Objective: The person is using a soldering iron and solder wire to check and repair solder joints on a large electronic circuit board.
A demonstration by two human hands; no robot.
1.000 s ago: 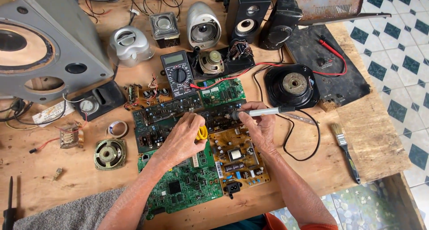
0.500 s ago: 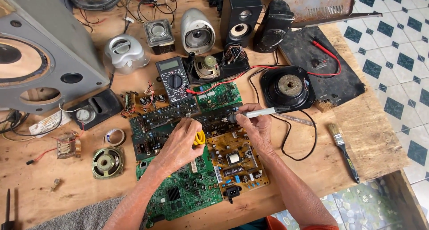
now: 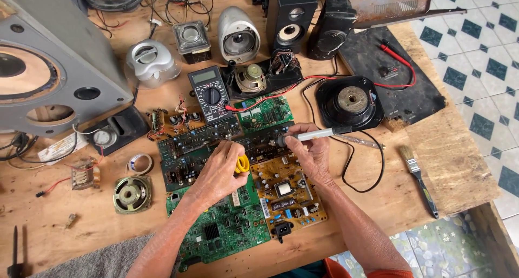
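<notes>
My right hand [image 3: 308, 151] grips a grey soldering iron [image 3: 319, 134] like a pen, its tip down on a dark green circuit board [image 3: 189, 148]. My left hand [image 3: 220, 172] rests on the boards beside it and holds a yellow-handled tool [image 3: 243, 163] whose tip is hidden. A brown power board [image 3: 284, 191] lies under my right wrist. In front of my left forearm there is a green mainboard [image 3: 227, 229]. A smaller green board [image 3: 267, 113] sits behind the iron.
A multimeter [image 3: 210, 94] with red and black leads stands behind the boards. Loose speakers [image 3: 348, 101], a big grey speaker cabinet [image 3: 48, 67], a paint brush [image 3: 417, 178], a solder roll [image 3: 139, 163] and a small transformer [image 3: 85, 174] crowd the wooden table [image 3: 443, 159]. Tiled floor lies right.
The view has shifted slightly. Both hands stay on the boards, the iron's tip at about the same spot.
</notes>
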